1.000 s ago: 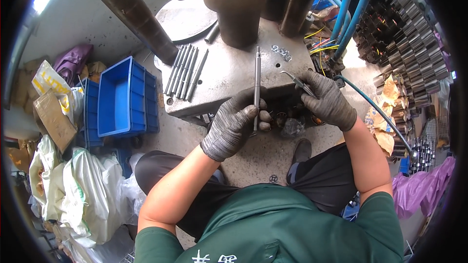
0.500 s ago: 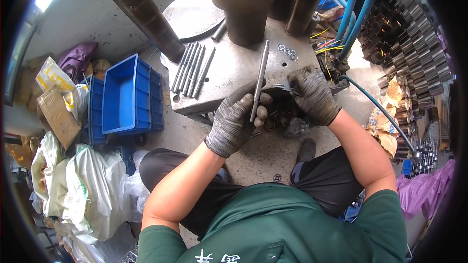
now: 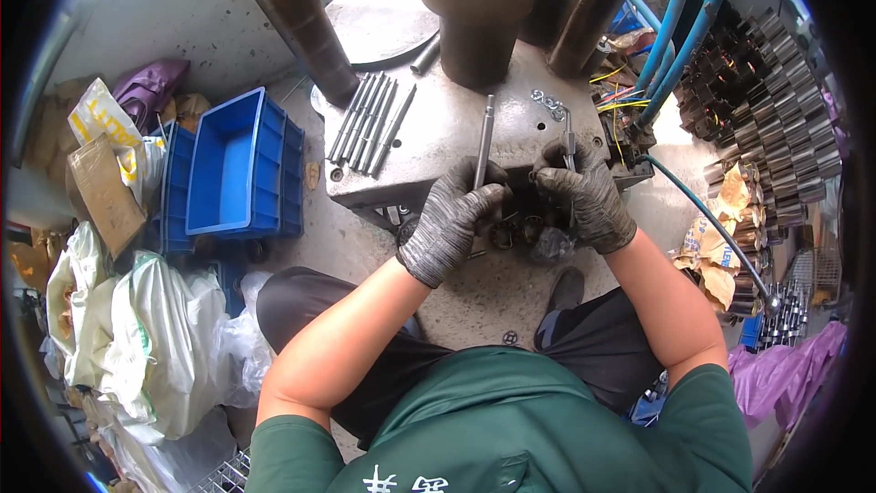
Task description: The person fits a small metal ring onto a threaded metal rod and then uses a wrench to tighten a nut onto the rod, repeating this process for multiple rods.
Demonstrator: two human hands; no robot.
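My gloved left hand (image 3: 452, 219) is closed round the lower part of a slim metal shaft (image 3: 485, 141). The shaft stands nearly upright, its narrower stepped end pointing away from me. To its right, my gloved right hand (image 3: 587, 196) grips a small metal tool with a thin bent tip (image 3: 570, 132); its lower part is hidden in the fingers. Several matching shafts (image 3: 370, 123) lie side by side on the metal press table (image 3: 429, 151), toward the left. A little cluster of small metal rings (image 3: 547, 104) lies on the table beyond my right hand.
A thick steel cylinder (image 3: 477, 18) stands at the table's back between two dark columns (image 3: 292, 14). Blue bins (image 3: 224, 164) and white sacks (image 3: 173, 338) are on the left. Blue hoses (image 3: 671, 36), wires and stacked metal parts (image 3: 776, 110) crowd the right.
The right hand has turned, so the tool's tip now points up and away instead of left. The left hand has shifted slightly, with the shaft lower in view. The whole view has moved a little.
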